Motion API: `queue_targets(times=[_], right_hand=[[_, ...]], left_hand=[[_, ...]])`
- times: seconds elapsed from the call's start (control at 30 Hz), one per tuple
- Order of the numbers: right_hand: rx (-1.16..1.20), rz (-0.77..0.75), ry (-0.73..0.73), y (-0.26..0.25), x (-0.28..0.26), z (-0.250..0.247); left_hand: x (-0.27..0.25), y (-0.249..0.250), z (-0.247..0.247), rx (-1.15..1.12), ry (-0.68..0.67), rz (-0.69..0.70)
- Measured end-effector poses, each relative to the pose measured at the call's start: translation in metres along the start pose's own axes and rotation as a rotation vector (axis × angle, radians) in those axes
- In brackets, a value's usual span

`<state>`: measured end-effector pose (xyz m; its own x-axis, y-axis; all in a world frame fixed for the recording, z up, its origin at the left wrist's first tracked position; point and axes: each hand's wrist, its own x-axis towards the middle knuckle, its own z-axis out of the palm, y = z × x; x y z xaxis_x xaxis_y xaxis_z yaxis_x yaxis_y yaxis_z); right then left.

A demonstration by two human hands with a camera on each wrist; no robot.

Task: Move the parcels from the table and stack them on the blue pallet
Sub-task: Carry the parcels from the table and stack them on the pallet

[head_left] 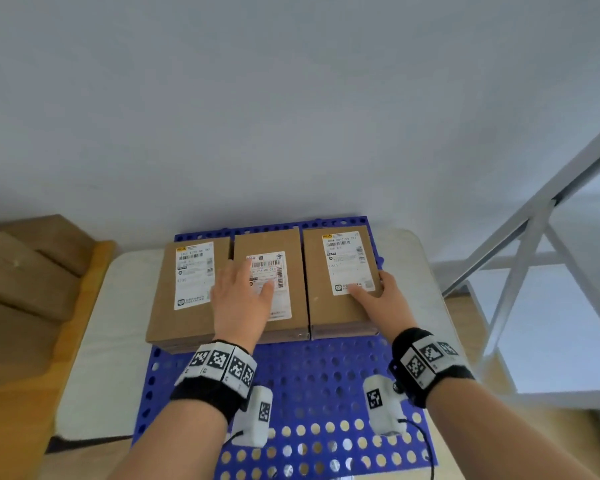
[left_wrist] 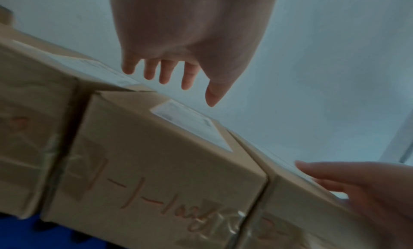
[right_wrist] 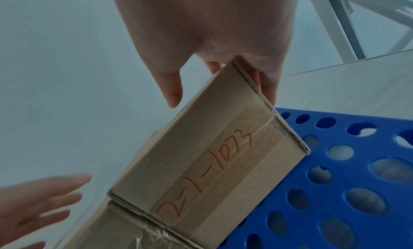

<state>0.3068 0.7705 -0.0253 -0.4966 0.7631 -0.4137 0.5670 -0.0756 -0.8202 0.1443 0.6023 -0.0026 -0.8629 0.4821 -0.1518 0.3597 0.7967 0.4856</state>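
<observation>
Three parcels [head_left: 270, 289] sit side by side on the blue pallet [head_left: 312, 393]. Rigid cardboard, likely light; grasp by opposite side edges. Left hand [head_left: 243, 299] hovers flat, holding nothing; right hand [head_left: 383, 297] clasps the right parcel's [head_left: 340, 282] edge.

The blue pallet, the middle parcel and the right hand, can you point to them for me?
blue pallet [head_left: 312, 379]: head view, bare holed deck in front of the boxes.
middle parcel [head_left: 293, 244]: head view, brown top above its label.
right hand [head_left: 383, 299]: head view, back of the hand.
</observation>
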Motion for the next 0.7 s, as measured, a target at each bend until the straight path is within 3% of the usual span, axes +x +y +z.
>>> queue_targets(times=[0.17,0.4,0.7], right_hand=[[0.014,-0.006,-0.014,-0.001,-0.001,0.002],[-0.029,-0.015,-0.048,0.001,0.0,0.002],[-0.044,-0.004,-0.039,0.002,0.003,0.01]], left_hand=[[0.007,-0.029,-0.012,0.121,-0.118,-0.263],[0.006,-0.04,-0.006,0.212,-0.23,-0.22],[0.007,-0.042,-0.003,0.23,-0.226,-0.199]])
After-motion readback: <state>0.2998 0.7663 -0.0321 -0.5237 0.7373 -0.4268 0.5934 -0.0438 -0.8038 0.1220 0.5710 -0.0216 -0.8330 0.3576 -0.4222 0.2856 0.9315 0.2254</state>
